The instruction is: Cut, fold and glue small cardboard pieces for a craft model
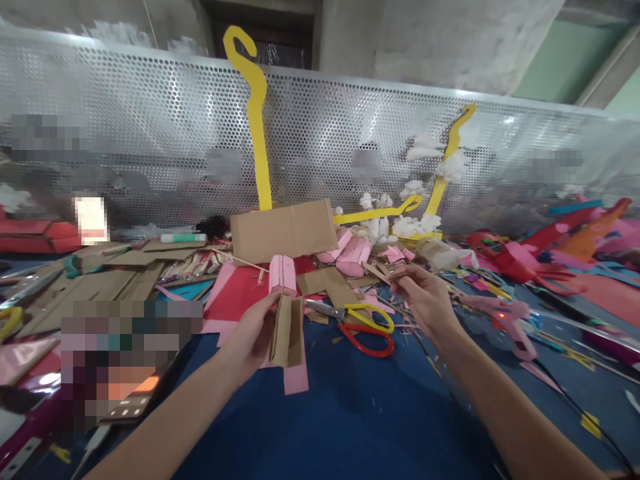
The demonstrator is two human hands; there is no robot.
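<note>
My left hand (253, 337) grips a folded piece of brown cardboard (287, 333), which stands open along one side like a channel. Pink paper (297, 381) shows below and behind it. Between the fingertips of my right hand (423, 300) is a thin cardboard strip (376, 272), pointing left. Scissors (367, 321) with one yellow and one red handle lie on the blue table between my hands, blades toward the cardboard. Just beyond my left hand is a pink box-shaped piece (283, 275) with lines on it. A similar pink piece (354, 257) lies farther right.
A pink glue gun (507, 323) with a lit red light lies right, its cord running forward. Cardboard sheets (100, 283) and red paper (235, 293) cover the left and middle. Tall yellow hooked cutouts (257, 133) stand before the perforated metal panel (320, 133). White fluff (377, 223) sits behind.
</note>
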